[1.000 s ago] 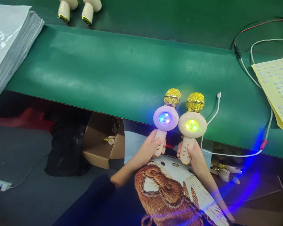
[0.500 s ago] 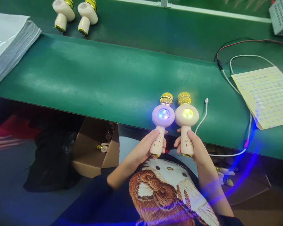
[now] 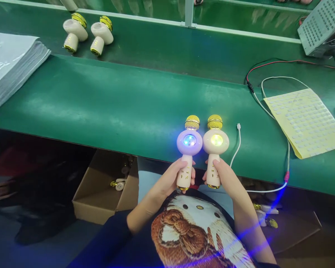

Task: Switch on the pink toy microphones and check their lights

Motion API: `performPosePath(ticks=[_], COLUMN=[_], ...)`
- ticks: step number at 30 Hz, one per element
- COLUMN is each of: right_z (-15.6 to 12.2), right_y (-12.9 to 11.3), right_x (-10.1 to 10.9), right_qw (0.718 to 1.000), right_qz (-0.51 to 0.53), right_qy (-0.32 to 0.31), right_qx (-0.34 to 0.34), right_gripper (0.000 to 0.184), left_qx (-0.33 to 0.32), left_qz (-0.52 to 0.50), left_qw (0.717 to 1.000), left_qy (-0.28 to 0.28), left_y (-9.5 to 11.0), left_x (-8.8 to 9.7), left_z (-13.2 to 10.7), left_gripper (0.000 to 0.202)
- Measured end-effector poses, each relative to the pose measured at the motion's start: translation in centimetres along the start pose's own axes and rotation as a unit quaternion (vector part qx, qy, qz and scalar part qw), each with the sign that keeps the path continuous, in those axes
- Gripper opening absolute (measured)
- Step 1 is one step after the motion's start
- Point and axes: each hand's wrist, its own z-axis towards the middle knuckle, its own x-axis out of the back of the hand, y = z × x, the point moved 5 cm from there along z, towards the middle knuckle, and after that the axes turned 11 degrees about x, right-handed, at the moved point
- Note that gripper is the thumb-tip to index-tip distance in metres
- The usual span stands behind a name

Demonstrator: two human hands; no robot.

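My left hand (image 3: 173, 175) is wrapped round the handle of a pale pink microphone (image 3: 184, 175) with a gold mesh head and a blue-lit round window. In my right hand (image 3: 223, 173) is a matching microphone (image 3: 213, 175), its window glowing yellow. Both are held upright side by side, heads pointing away from me, over the near edge of the green table (image 3: 123, 108). Their round bodies almost touch. Each thumb lies on the handle by the gold button marks. Just right of them a white cable (image 3: 239, 137) lies with its plug end free.
Two more microphones (image 3: 100, 35) lie at the back left, near a stack of plastic bags (image 3: 13, 63). A yellow sticker sheet (image 3: 307, 123) and a grey metal box (image 3: 321, 29) are on the right. Below the table, cardboard boxes (image 3: 95, 201) hold microphones. Another person's hand (image 3: 0, 190) shows at left.
The view has tilted up a little, showing more of the table's back. Both microphones stay in my hands, lights still on. The other person's hand at left has moved lower.
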Motion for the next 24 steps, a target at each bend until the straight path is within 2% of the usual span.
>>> performPosePath(ticks=[1,3,5,7,9,10,12,14,16,18,20,21,24], right_z=[-0.2,-0.3,0.2,1.4,3.2,4.3,6.6,7.6,6.1,2.7,-1.3,-3.1,-7.1], right_y=[-0.7,-2.2,-3.3,-4.3,-5.2,-5.4,-5.1,-4.7,-4.9,-5.0,-4.6,-4.2,-2.8], right_x=[0.4,1.3,2.8,5.6,8.8,10.2,12.0,12.4,11.5,9.1,5.5,3.6,-0.9], right_qw=[0.996,0.963,0.929,0.899,0.853,0.833,0.832,0.852,0.871,0.895,0.938,0.958,0.981], right_qz=[-0.093,-0.267,-0.368,-0.413,-0.434,-0.439,-0.440,-0.423,-0.376,-0.299,-0.202,-0.152,-0.075], right_qy=[0.007,0.019,0.043,0.145,0.284,0.327,0.327,0.297,0.300,0.293,0.198,0.141,0.010], right_qx=[0.012,0.030,0.020,0.023,0.062,0.084,0.089,0.080,0.103,0.157,0.200,0.200,0.179], right_gripper=[0.040,0.045,0.053,0.055,0.044,0.039,0.035,0.028,0.026,0.039,0.046,0.041,0.031], left_qx=[-0.001,-0.008,-0.016,-0.023,-0.029,-0.032,-0.040,-0.048,-0.054,-0.054,-0.052,-0.053,-0.051], left_qz=[-0.003,-0.006,0.000,0.010,0.015,0.016,0.014,0.007,-0.009,-0.038,-0.074,-0.092,-0.139], left_qw=[1.000,1.000,1.000,1.000,0.999,0.999,0.999,0.999,0.998,0.998,0.996,0.994,0.988], left_qy=[-0.006,-0.016,-0.011,0.003,0.012,0.014,0.018,0.021,0.020,0.013,-0.002,-0.009,-0.031], left_y=[0.1,0.4,0.7,0.9,1.1,1.1,1.2,1.3,1.4,1.5,1.7,1.9,2.5], left_x=[-0.1,-0.3,-0.5,-0.7,-0.9,-1.0,-1.1,-1.1,-1.2,-1.5,-2.1,-2.4,-3.8], left_z=[0.1,0.2,0.4,0.6,0.8,0.9,1.0,0.9,0.6,0.2,-0.1,-0.3,-0.5], left_gripper=[0.037,0.036,0.036,0.037,0.039,0.040,0.043,0.045,0.045,0.043,0.040,0.038,0.034])
